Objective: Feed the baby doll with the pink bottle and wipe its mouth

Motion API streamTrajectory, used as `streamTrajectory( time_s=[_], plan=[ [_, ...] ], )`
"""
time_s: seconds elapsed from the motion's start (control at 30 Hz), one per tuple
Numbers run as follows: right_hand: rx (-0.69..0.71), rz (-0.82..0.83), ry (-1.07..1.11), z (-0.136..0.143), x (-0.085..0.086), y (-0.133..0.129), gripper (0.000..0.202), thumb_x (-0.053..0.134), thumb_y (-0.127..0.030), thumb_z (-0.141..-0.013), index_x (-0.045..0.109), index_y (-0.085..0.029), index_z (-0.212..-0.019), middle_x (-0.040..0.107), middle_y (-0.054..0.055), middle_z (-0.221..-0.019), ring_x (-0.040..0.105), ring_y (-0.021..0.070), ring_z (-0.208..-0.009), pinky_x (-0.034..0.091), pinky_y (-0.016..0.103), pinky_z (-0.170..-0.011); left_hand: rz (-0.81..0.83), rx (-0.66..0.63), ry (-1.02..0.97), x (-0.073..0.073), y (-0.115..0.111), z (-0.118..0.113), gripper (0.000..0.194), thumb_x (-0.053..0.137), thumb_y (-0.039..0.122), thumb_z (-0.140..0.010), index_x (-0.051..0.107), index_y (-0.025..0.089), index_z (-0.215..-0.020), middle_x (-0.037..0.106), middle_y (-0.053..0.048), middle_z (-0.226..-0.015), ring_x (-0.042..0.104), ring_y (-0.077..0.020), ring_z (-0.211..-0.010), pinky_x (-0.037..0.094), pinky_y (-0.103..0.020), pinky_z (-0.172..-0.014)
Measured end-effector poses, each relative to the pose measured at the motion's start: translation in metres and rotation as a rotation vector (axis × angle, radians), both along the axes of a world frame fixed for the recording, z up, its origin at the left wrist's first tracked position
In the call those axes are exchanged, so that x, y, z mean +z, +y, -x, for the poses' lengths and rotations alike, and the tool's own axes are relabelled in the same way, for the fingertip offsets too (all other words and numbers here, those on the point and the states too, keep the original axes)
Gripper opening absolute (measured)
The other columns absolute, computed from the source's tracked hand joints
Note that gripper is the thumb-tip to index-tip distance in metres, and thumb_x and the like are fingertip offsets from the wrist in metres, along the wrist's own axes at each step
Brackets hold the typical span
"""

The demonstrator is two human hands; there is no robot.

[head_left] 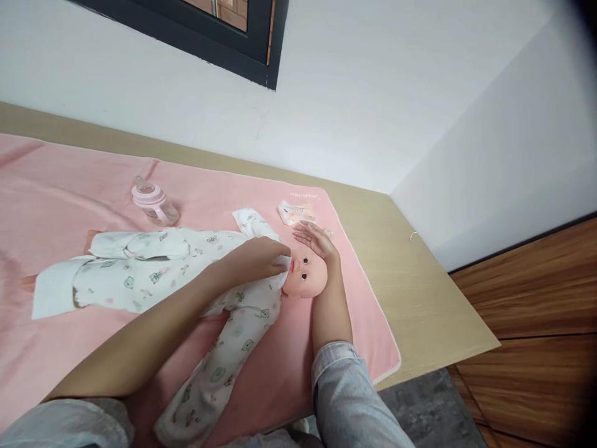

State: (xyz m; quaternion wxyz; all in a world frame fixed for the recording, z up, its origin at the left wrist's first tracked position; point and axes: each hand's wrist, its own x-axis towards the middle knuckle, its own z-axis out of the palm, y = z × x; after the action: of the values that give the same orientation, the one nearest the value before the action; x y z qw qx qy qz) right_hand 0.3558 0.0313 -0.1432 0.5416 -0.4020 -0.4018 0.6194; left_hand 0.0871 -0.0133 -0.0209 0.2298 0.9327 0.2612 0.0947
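Note:
A baby doll [308,274] lies on its back on a pink blanket [345,336], its head toward the right. It wears a white sleeper [163,274] with small printed animals. My left hand [261,256] is closed at the doll's chin, pinching a bit of white cloth by its mouth. Beyond the head, my right hand [314,239] rests beside it with fingers stretched out and apart, the forearm passing around the top of the head. Just past my right fingers lies a small clear plastic packet [296,213].
A pink-lidded baby bottle [156,204] stands on the blanket at the back left. Wooden table edges [401,280] show behind and to the right. A white wall with a dark-framed window rises behind, and wood-grain panels [536,280] are at the right.

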Motion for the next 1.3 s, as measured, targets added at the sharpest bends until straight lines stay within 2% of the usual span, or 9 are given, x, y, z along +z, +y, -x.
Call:
streamTrajectory(
  time_s=[0.2,0.37,0.53,0.8,1.3],
  plan=[
    [0.01,-0.032,0.008,-0.003,-0.006,0.004,0.031,0.065,-0.039,-0.085,0.061,-0.026,-0.112,0.068,0.005,-0.124,0.065,0.0208,-0.115,0.045,0.046,-0.111,-0.079,0.055,0.019,0.002,0.0,0.0,0.012,0.047,0.016,-0.081,0.046,0.018,-0.069,0.058,0.0,-0.071,0.053,-0.0171,-0.068,0.03,-0.028,-0.058],
    [0.021,-0.042,0.024,-0.004,-0.009,0.006,0.032,0.066,-0.039,-0.084,0.061,-0.026,-0.112,0.068,0.005,-0.124,0.064,0.0207,-0.116,0.044,0.046,-0.112,-0.164,0.048,0.041,0.0,0.001,-0.002,0.013,0.048,0.014,-0.082,0.047,0.018,-0.069,0.06,-0.001,-0.073,0.055,-0.0178,-0.069,0.031,-0.029,-0.06],
    [0.019,-0.047,0.034,-0.004,-0.008,0.006,0.031,0.067,-0.039,-0.083,0.062,-0.025,-0.11,0.069,0.005,-0.122,0.064,0.021,-0.116,0.045,0.046,-0.111,-0.167,0.061,0.015,-0.001,0.002,-0.002,0.012,0.048,0.013,-0.084,0.054,0.017,-0.074,0.062,-0.001,-0.078,0.057,-0.019,-0.075,0.035,-0.029,-0.063],
    [0.008,-0.031,0.0,-0.004,-0.009,0.007,0.03,0.064,-0.039,-0.085,0.061,-0.026,-0.112,0.07,0.004,-0.119,0.066,0.0191,-0.113,0.046,0.045,-0.11,-0.153,0.028,-0.003,-0.001,0.004,-0.004,0.02,0.05,0.014,-0.089,0.068,0.018,-0.097,0.066,-0.003,-0.094,0.06,-0.0213,-0.09,0.04,-0.029,-0.074],
    [-0.008,-0.039,-0.027,-0.001,-0.011,0.007,0.03,0.063,-0.039,-0.085,0.06,-0.026,-0.113,0.067,0.004,-0.124,0.064,0.0188,-0.116,0.046,0.044,-0.11,-0.066,0.052,-0.089,0.002,0.003,-0.007,0.027,0.053,0.008,-0.084,0.075,0.021,-0.093,0.067,-0.003,-0.096,0.062,-0.0199,-0.09,0.044,-0.028,-0.076]
  ],
)
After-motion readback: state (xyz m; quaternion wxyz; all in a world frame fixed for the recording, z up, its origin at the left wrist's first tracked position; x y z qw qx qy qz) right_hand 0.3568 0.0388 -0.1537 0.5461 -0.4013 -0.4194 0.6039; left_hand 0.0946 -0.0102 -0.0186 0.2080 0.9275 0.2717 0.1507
